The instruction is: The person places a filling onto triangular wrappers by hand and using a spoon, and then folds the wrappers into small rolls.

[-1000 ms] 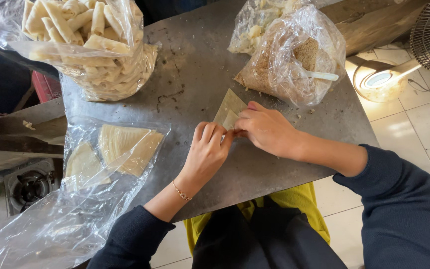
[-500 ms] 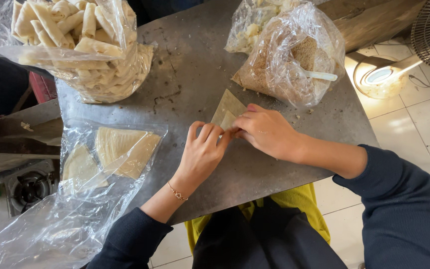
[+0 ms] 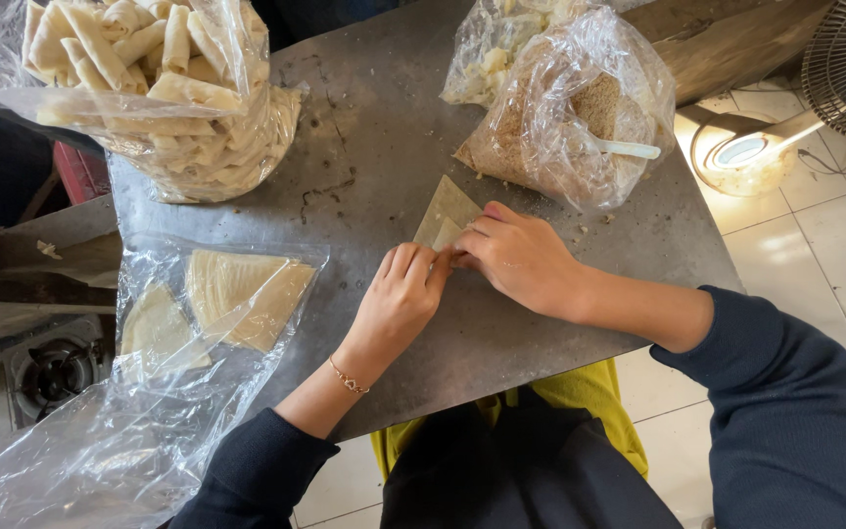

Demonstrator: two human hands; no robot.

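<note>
Both hands meet at the middle of the steel table (image 3: 364,147), working one pale wrapper (image 3: 447,211) that lies flat on the metal just below the filling bags. The left hand (image 3: 399,299) has its fingers curled down over the wrapper's near edge, pinching it; the right hand (image 3: 521,257) presses its fingertips onto the same edge from the other side, holding the fold. The far corner of the sheet is free and flat, so the roll looks barely begun; whether filling already sits under the fingers cannot be told, as the hands cover that part.

Done work is plain: a clear bag of rolls (image 3: 159,88) at the far left is heaped high. Left to do: a stack of wrappers (image 3: 247,294) lies in loose plastic near the left arm, and the crumb-filled bag (image 3: 570,122) with a white spoon (image 3: 629,149) is well stocked. I judge the batch well advanced but with a fair number of sheets waiting
</note>
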